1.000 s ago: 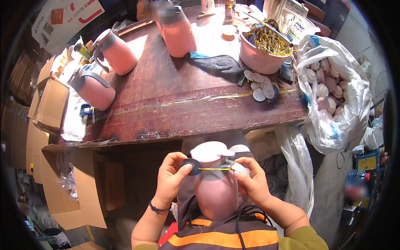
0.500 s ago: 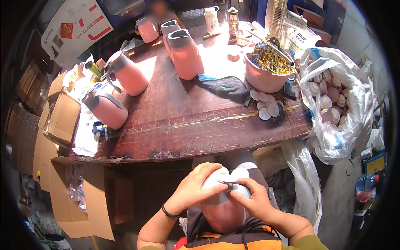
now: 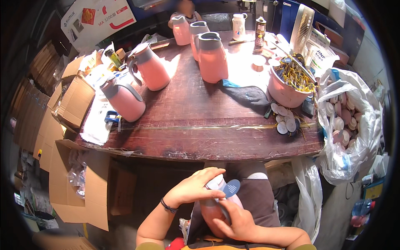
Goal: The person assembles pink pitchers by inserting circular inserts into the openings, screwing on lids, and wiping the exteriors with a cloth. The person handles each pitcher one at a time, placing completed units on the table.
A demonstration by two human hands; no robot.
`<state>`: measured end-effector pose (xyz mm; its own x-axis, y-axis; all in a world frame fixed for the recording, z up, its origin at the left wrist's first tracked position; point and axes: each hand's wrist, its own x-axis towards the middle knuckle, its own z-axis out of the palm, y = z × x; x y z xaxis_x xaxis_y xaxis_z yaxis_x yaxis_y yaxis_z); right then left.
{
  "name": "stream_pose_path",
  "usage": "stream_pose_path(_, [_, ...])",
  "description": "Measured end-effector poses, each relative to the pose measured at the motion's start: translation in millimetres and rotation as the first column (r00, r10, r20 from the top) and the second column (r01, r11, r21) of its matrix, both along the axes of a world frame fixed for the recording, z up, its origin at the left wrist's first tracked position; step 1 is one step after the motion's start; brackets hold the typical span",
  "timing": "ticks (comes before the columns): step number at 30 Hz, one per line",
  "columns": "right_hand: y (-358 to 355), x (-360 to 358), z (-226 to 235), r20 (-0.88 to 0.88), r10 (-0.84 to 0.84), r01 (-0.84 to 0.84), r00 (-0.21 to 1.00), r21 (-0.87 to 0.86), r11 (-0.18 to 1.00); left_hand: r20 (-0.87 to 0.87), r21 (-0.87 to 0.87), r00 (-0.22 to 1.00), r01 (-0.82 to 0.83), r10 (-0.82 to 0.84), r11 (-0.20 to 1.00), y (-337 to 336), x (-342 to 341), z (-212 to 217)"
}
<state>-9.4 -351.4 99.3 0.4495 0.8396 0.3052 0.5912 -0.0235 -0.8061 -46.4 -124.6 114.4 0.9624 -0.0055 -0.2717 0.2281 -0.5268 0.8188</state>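
Observation:
A pink thermos jug [image 3: 209,220] stands in my lap, tilted a little, with a grey handle and a pale top. My left hand [image 3: 189,189] is closed over the jug's top, thumb stretched across it. Beside that thumb hangs a round blue-grey tag [image 3: 232,188] with pale marks on its face. Lower down, my right hand [image 3: 239,220] is closed at the grey handle and the jug's side. Its palm hides part of the body.
Across the wooden table [image 3: 179,139] stand several more pink jugs [image 3: 213,62]. A pink bucket [image 3: 287,92] holds tags with yellow strings. White round pieces fill a plastic bag [image 3: 348,121] at right. An open carton [image 3: 93,187] is at left. Another person [image 3: 186,10] sits beyond the table.
My right hand has moved from the jug's top down to its handle. The jug has turned, and the tag's blue-grey face now shows. My view has shifted left.

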Motion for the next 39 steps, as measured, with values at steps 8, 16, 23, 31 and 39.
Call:
stream_pose_path(8, [16, -6, -11, -0.084, 0.364, -0.365, 0.927, 0.011, 0.931, 0.065, -0.55, 0.961, -0.19, 0.268, 0.813, 20, -29, -47])
stream_pose_path(16, [33, -4, -14, -0.123, 0.443, -0.452, 0.888, -0.049, 0.891, 0.123, -0.527, 0.901, -0.296, 0.416, 0.797, 15, -40, -77])
stream_pose_path(23, [49, 11, -14, -0.054, 0.517, -0.517, 0.854, 0.016, 0.856, 0.232, -0.669, 0.744, -0.345, 0.626, 0.659, 18, -42, -100])
stream_pose_path(31, [107, 173, -6, 0.459, -0.255, 0.251, 0.851, 0.07, 0.965, 0.011, -0.878, 0.694, -0.337, 0.719, 0.339, 52, -70, -113])
stream_pose_path(39, [146, 337, -109, 0.659, -0.503, 0.747, 0.559, -0.138, 0.65, -0.155, -0.94, 0.695, -0.322, 0.702, 0.111, 49, -60, -108])
